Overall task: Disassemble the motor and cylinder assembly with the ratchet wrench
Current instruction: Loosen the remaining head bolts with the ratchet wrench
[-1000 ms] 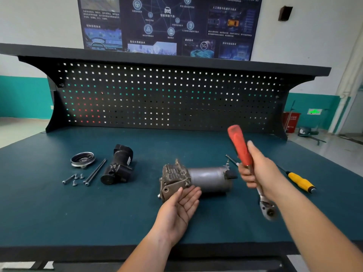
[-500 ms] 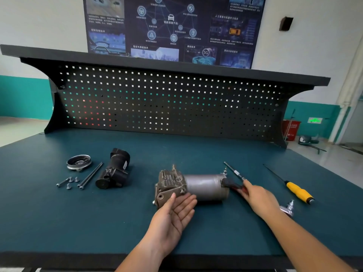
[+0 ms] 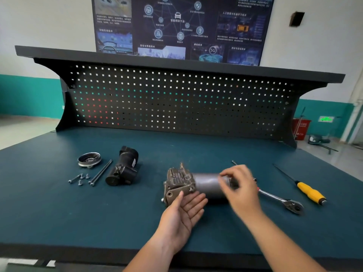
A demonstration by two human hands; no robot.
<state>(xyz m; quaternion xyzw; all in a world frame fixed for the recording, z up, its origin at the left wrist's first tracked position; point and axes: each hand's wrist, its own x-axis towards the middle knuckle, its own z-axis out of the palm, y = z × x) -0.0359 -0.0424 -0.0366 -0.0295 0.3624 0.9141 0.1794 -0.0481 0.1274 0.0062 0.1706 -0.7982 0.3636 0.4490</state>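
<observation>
The motor and cylinder assembly [image 3: 206, 183] lies on its side mid-bench, with its grey motor can to the right and its brownish cylinder block [image 3: 178, 181] to the left. My left hand [image 3: 184, 211] is flat and palm-up against the block's near face. My right hand [image 3: 243, 189] is blurred, its fingers curved over the motor's right end; whether they grip it is unclear. The ratchet wrench [image 3: 284, 201] lies on the mat just right of that hand, head toward the near right. Its red handle is mostly hidden behind my hand.
A black motor part [image 3: 123, 167], a round metal cover [image 3: 89, 159], two long bolts [image 3: 101, 172] and several small screws [image 3: 78, 178] lie at the left. A yellow-handled screwdriver [image 3: 308, 191] lies at the right. The pegboard [image 3: 176, 103] walls the back.
My right hand lowered the ratchet wrench, laid it on the mat and let go, then moved left onto the motor's right end. My left hand stayed against the block.
</observation>
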